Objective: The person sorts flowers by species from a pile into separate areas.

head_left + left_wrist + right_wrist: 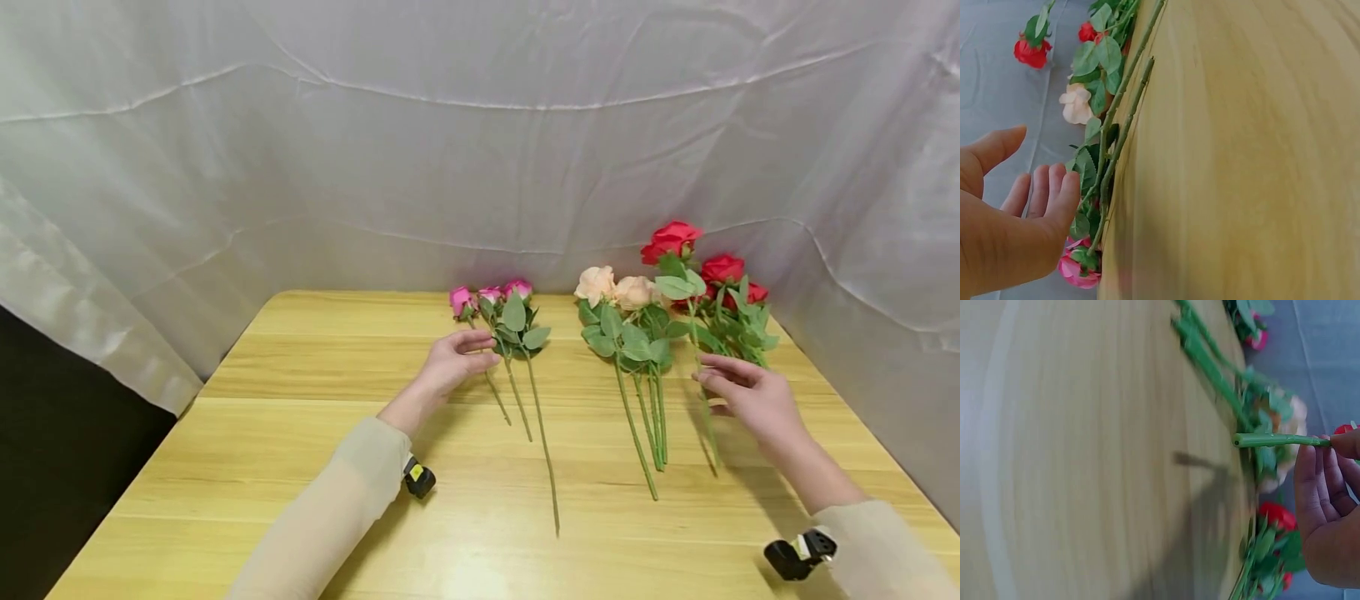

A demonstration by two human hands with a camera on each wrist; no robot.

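Observation:
My right hand [761, 404] pinches the green stem of a red rose [670, 242] between thumb and fingers. The rose stands nearly upright, its bloom above the others; in the right wrist view the cut end of its stem [1272, 440] points out past my fingers over the table. My left hand [453, 362], fingers loosely extended and thumb apart, is beside three pink roses [517, 288] with nothing in its grasp. In the left wrist view a pink bloom [1080, 267] shows just beyond the fingers. Between the hands lie peach roses [635, 292] with green stems toward me.
More red roses [723, 268] lie at the back right of the wooden table [225, 467], behind my right hand. A pale grey curtain [450, 167] hangs along the back and sides. A dark area [67, 442] borders the table's left edge.

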